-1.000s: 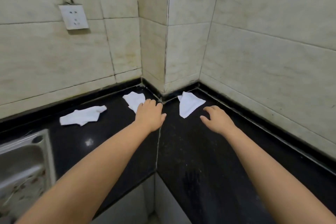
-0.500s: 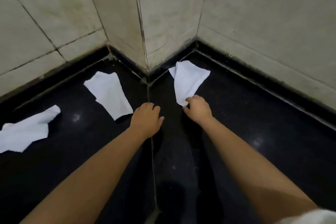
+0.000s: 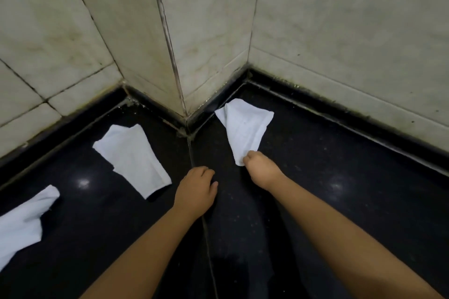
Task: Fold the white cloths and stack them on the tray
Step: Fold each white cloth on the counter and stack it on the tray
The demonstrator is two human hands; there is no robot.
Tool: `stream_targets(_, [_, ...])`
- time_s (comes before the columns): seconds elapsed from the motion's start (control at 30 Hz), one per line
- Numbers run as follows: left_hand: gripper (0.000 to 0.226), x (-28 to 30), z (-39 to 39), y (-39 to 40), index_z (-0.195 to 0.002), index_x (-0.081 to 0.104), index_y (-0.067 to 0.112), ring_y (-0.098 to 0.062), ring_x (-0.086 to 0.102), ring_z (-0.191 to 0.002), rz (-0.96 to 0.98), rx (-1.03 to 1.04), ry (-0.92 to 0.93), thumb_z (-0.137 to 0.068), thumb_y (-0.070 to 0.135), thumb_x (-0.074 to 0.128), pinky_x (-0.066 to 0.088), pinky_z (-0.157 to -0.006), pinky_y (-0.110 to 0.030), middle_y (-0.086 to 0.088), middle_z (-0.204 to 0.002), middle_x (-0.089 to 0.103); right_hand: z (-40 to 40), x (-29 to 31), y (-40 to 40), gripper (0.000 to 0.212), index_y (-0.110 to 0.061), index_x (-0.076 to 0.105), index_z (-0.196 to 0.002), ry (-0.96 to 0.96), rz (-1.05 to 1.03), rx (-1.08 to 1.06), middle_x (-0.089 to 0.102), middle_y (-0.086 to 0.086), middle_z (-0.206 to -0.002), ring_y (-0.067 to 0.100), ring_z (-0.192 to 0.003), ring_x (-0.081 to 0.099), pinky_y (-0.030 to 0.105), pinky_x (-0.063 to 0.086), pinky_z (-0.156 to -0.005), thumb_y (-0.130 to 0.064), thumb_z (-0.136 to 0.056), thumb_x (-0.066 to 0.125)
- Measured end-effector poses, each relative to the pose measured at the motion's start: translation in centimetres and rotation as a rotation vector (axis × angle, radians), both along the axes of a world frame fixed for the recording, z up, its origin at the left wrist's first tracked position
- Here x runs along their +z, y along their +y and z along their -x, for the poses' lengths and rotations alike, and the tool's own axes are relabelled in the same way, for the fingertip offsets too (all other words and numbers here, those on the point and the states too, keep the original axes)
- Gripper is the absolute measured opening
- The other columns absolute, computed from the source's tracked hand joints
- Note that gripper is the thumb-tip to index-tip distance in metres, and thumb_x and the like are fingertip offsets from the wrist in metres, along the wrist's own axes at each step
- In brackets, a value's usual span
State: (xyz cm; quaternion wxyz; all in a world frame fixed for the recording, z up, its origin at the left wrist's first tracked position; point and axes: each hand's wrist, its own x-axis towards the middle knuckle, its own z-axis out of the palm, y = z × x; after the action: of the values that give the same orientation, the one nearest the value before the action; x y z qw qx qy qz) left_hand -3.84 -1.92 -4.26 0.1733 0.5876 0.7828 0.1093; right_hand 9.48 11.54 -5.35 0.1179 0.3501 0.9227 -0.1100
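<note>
Here, a glossy black stone countertop [image 3: 340, 201] fills the lower half of the view, flecked with pale specks and showing 2 soft light reflections, one at 9 o'clock and one at 3 o'clock from the hands. A thin seam [image 3: 206, 230] runs down the counter from the wall corner toward 6 o'clock. Behind it rise cream marble-look wall tiles [image 3: 340, 31] with dark, grimy grout lines; a projecting tiled corner [image 3: 170, 43] juts toward the viewer at 12 o'clock, and a low black upstand [image 3: 352, 119] lines the foot of the walls.

3 white cloths lie on the counter. The right cloth [image 3: 245, 128] sits at 1 o'clock, close to the wall corner, spread wide at its far end and narrowing to a point nearest the person. The right hand [image 3: 261, 170] has its fingers curled and pinches that near point. The middle cloth [image 3: 133, 158] lies loosely doubled at 10 o'clock, apart from both hands. The left cloth [image 3: 21, 223] lies crumpled at 8 o'clock, cut by the frame edge.

The left hand [image 3: 196, 189] rests on the counter across the seam, fingers loosely bent, holding nothing, just beside the middle cloth's near corner without touching it.
</note>
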Motion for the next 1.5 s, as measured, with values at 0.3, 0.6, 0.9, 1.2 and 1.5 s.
stream_targets(0.3, [0.033,3.5,1.8,-4.5,-0.121,0.055,0.008,-0.020,0.049,-0.117,-0.023,-0.013,0.032,-0.093,0.024,0.047,0.041,-0.098,-0.029,-0.006,-0.124,0.055,-2.3,1.3,-3.0,0.026,0.002,0.059,-0.104,0.007,0.004,-0.125,0.054,0.019,-0.113,0.034,-0.106,0.051,0.036,0.043,-0.084,-0.001,-0.088,0.039])
stream_targets(0.6, [0.039,2.6,2.3,-4.0,-0.128,0.047,0.007,-0.024,0.045,-0.121,0.096,-0.050,0.130,-0.095,0.029,0.044,0.039,-0.101,-0.034,-0.011,-0.130,0.050,0.2,0.6,-2.7,0.030,-0.001,0.056,-0.113,0.054,-0.031,-0.173,0.050,0.016,-0.120,0.033,-0.111,0.047,0.039,0.044,-0.091,-0.001,-0.087,0.043])
stream_targets(0.9, [0.042,2.1,1.8,-3.4,-0.132,0.043,0.007,-0.023,0.043,-0.123,0.020,-0.026,0.081,-0.095,0.028,0.044,0.037,-0.103,-0.032,-0.010,-0.132,0.048,0.0,2.0,-2.1,0.018,0.005,0.059,-0.096,0.287,-0.049,-0.248,0.056,0.021,-0.103,0.035,-0.097,0.052,0.034,0.042,-0.074,0.001,-0.086,0.045])
stream_targets(1.2, [0.060,2.1,-10.3,-2.7,-0.132,0.045,0.008,-0.024,0.043,-0.127,-0.181,-0.211,-0.115,-0.084,0.042,0.058,0.039,-0.105,-0.036,-0.009,-0.134,0.048,-12.5,10.4,-9.8,0.018,-0.002,0.069,-0.101,0.473,0.080,-0.218,0.065,0.010,-0.090,0.009,-0.080,0.052,0.010,0.035,-0.070,-0.009,-0.087,0.059])
stream_targets(1.5, [0.023,4.1,-21.5,-3.6,-0.077,0.071,0.011,-0.019,0.069,-0.066,-0.324,-0.525,-0.113,-0.070,0.025,0.054,0.055,-0.060,-0.026,0.000,-0.071,0.071,-25.3,12.8,-17.0,0.018,-0.005,0.068,-0.101,0.424,0.197,-0.515,0.055,-0.004,-0.088,0.008,-0.079,0.052,0.001,0.035,-0.067,-0.007,-0.088,0.056])
